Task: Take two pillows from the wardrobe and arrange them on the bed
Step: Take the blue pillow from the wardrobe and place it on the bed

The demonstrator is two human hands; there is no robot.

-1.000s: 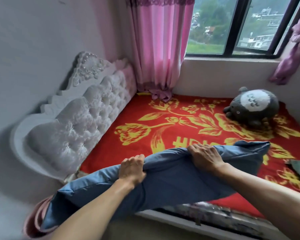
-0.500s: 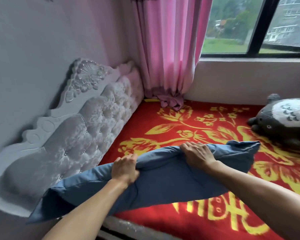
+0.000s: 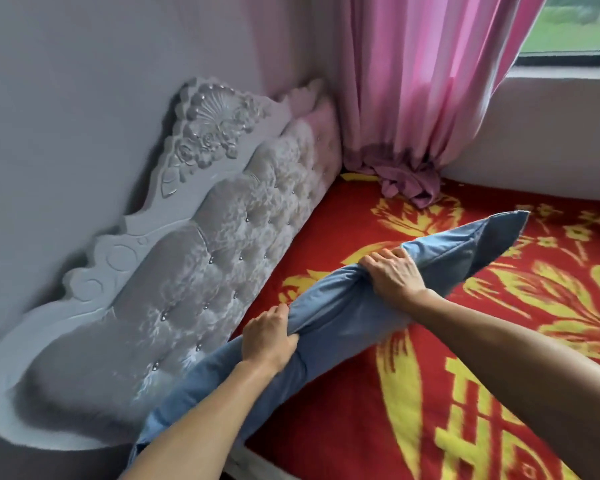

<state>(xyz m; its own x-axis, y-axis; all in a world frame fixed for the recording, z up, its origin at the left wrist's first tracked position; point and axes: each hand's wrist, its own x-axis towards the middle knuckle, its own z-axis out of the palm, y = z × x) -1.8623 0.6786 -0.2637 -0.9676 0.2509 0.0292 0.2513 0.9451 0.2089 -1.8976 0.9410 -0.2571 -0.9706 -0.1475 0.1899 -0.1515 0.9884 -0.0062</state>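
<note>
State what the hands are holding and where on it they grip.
Both hands hold the blue pillow by its upper long edge: the left hand nearer the headboard end, the right hand nearer the far corner.

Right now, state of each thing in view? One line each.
blue pillow: held in both hands, bunched, lying along the headboard side.
left hand: closed grip on the pillow's upper edge.
right hand: closed grip on the pillow's upper edge.
red blanket: spread flat on the bed.
pink curtain: hanging, hem bunched on the blanket.
headboard: upright against the wall.
</note>
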